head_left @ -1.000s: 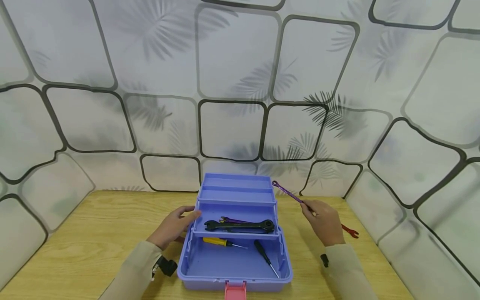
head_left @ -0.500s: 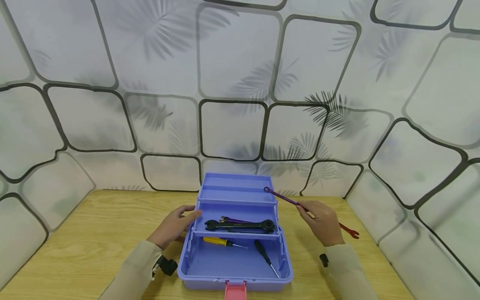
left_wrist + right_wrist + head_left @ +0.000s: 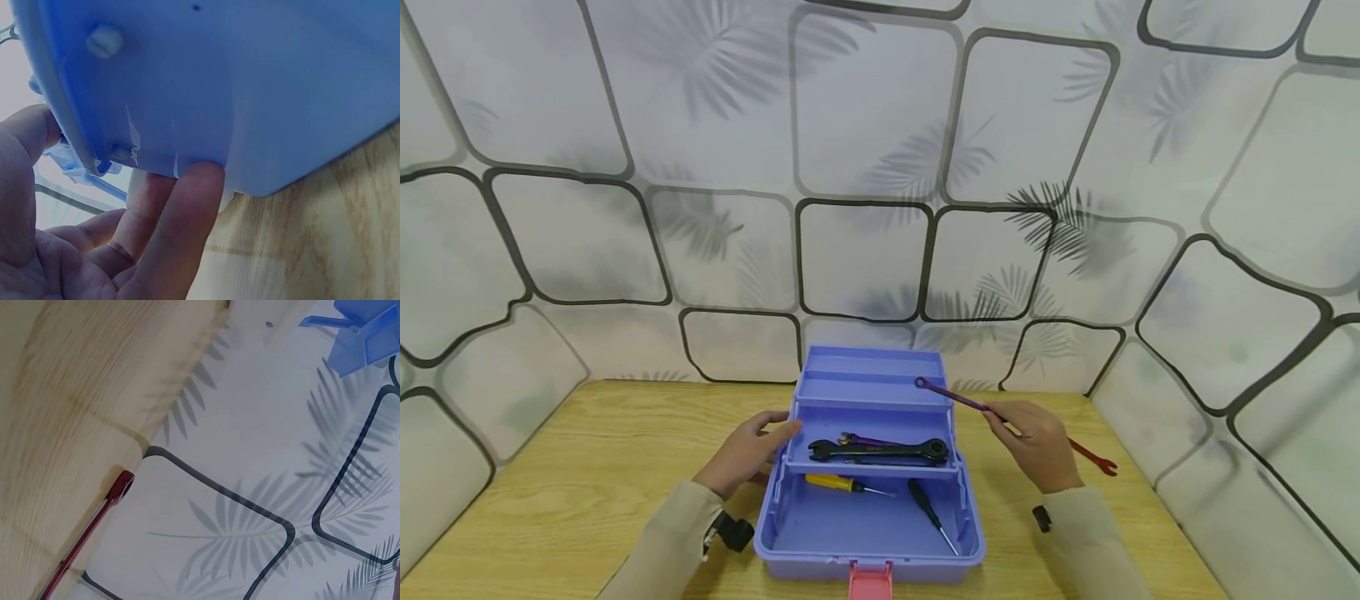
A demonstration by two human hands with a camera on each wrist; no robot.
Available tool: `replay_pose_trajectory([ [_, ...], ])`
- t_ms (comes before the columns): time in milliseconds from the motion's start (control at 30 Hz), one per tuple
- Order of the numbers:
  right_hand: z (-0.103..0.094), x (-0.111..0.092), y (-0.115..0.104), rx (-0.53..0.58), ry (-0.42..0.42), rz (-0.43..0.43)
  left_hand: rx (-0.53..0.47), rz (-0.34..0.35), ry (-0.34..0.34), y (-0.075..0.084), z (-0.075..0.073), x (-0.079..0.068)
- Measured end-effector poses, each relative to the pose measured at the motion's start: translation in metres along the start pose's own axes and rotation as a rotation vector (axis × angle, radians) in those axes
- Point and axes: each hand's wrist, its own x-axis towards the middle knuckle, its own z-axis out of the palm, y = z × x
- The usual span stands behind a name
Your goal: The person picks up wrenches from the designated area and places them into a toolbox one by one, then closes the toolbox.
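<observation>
A blue-purple toolbox (image 3: 868, 570) stands with its lid and tray (image 3: 820, 422) raised. At its left side my left hand (image 3: 748, 454) holds the edge; in the left wrist view the thumb hooks over the rim and the fingers (image 3: 194, 219) press the outer wall. My right hand (image 3: 1037, 446) pinches a purple combination wrench (image 3: 951, 395), its ring end pointing left in front of the lid. A black wrench (image 3: 880, 450) lies in the tray before another purple wrench (image 3: 874, 440). Below are a yellow screwdriver (image 3: 831, 482) and a black screwdriver (image 3: 925, 502).
On the wooden table (image 3: 625, 442), a red wrench (image 3: 1097, 460) lies at the right, partly hidden by my right hand. A patterned cloth wall (image 3: 865, 258) encloses the back and sides. The box's pink latch (image 3: 871, 581) hangs at the front.
My right hand has shifted slightly left, bringing the purple wrench's ring end from beside the lid to in front of it and a little lower. The left hand stays put.
</observation>
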Motion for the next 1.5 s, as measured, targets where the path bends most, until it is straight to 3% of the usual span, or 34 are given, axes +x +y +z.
replay_pose_trajectory([
  [700,0.01,0.005,-0.021,0.017,-0.119,-0.04,-0.014,-0.004,-0.002,-0.002,-0.001,0.0],
  [1500,0.03,0.018,-0.047,0.018,-0.186,-0.152,0.009,-0.019,0.01,-0.002,-0.001,0.001],
])
